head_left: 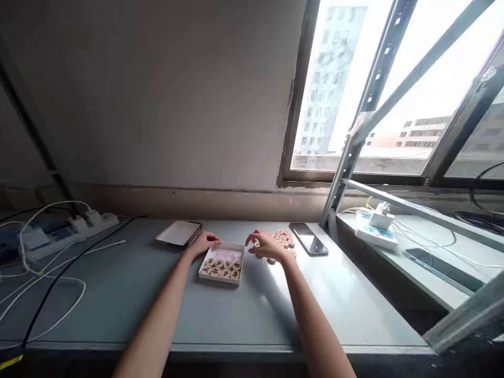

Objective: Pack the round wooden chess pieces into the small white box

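My left hand (203, 243) is at the back left corner of a shallow white box (220, 280), its fingers closed on the rim. Inside the box, round xiangqi pieces (226, 273) with black characters stand in rows at the front, and pink markings show behind them. My right hand (270, 244) hovers just right of the box, thumb and index finger bent and apart. Loose xiangqi pieces (284, 238) with red characters lie beside and partly under it; the hand hides some of them. The box lid (178, 232) lies inside-up beyond my left hand.
A dark phone (308, 239) lies right of the loose pieces. Power strips (74, 234) and tangled cables (51, 283) cover the desk's left side. A metal shelf post (346, 163) rises at right, with another power strip (376, 231) and phone (443, 269) beyond it.
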The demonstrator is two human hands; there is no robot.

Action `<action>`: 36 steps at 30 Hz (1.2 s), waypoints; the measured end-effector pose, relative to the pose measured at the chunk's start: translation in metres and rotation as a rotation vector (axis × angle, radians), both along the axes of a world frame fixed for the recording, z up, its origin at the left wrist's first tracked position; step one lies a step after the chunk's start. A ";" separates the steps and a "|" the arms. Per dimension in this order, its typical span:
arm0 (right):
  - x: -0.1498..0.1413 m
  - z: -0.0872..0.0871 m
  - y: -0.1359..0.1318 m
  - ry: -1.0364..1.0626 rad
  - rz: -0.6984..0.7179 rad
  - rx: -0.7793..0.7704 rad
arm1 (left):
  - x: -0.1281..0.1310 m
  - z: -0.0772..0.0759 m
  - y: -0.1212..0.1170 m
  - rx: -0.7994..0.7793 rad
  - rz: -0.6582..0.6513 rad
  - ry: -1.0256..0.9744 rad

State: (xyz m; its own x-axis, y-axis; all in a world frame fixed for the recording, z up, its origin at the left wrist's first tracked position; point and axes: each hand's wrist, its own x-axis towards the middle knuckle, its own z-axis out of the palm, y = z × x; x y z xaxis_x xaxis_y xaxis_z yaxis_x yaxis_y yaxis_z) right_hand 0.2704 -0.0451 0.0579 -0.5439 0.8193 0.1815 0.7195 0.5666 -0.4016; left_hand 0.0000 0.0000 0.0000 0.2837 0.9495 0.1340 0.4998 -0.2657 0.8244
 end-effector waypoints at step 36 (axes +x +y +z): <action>-0.001 -0.038 0.046 0.074 -0.620 0.260 | -0.001 -0.002 0.008 0.027 -0.011 -0.010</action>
